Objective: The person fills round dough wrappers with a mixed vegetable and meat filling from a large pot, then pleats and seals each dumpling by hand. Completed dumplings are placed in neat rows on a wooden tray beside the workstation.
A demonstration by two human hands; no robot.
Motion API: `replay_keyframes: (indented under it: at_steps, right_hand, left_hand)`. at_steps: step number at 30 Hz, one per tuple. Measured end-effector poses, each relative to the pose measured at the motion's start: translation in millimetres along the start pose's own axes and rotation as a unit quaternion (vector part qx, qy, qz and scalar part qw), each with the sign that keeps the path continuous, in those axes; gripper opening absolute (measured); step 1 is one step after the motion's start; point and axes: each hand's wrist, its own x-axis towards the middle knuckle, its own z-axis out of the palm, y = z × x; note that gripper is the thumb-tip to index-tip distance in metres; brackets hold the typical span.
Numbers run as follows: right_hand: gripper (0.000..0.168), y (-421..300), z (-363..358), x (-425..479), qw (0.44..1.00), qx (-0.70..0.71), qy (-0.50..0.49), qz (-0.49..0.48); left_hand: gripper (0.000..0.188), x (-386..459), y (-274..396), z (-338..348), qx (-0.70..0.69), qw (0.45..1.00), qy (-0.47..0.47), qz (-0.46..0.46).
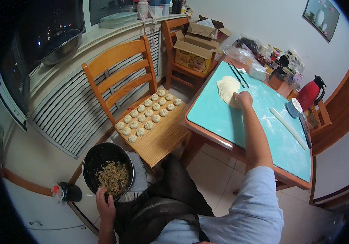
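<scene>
At the near rim of a deep black pot [92,158] is my left hand [106,206], its thumb and fingers apart and nothing seen between them. Inside the pot lies a chopped filling [113,177] with green bits. My right hand [244,99] reaches over the turquoise mat [214,113] and pinches the near edge of overlapping round dough wrappers [227,87]; its fingertips are partly hidden. Two dark chopsticks [237,74] lie beside the wrappers. Rows of pleated filled buns [148,113] sit on a ribbed wooden board [159,138], whose near part is bare.
The board rests on a wooden chair [118,65] left of the table. A white rolling pin [288,128], a blue bowl of flour [295,107] and a red thermos jug [310,93] stand or lie to the right. Cardboard boxes [192,55] occupy another chair.
</scene>
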Motion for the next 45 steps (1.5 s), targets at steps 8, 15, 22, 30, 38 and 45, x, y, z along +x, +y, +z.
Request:
replay_keyframes:
  at_steps: [8, 15, 22, 30, 38, 45]
  right_hand:
    - [0.042, 6, 4, 11, 1.0, 0.03, -0.001, -0.009]
    - [0.017, 4, -4, -7, 0.989, 0.075, 0.117, -0.055]
    - [0.025, 42, -28, -37, 0.959, 0.209, 0.156, -0.109]
    - [0.04, 167, -71, -31, 0.977, 0.058, 0.199, -0.053]
    - [0.063, 133, -53, -51, 0.989, -0.141, -0.006, -0.033]
    - [0.07, 93, -39, -127, 0.952, -0.148, -0.105, -0.246]
  left_hand:
    - [0.026, -6, 4, 4, -0.025, 0.999, 0.018, 0.032]
    - [0.024, -10, 1, 7, -0.019, 0.999, 0.017, 0.034]
    - [0.023, -13, 4, 4, -0.024, 0.999, 0.011, 0.034]
    - [0.021, -13, 9, 13, -0.032, 0.998, -0.003, 0.044]
    - [0.02, -12, 20, 12, -0.037, 0.998, -0.005, 0.056]
    - [0.021, -19, 16, 12, -0.032, 0.999, -0.011, 0.043]
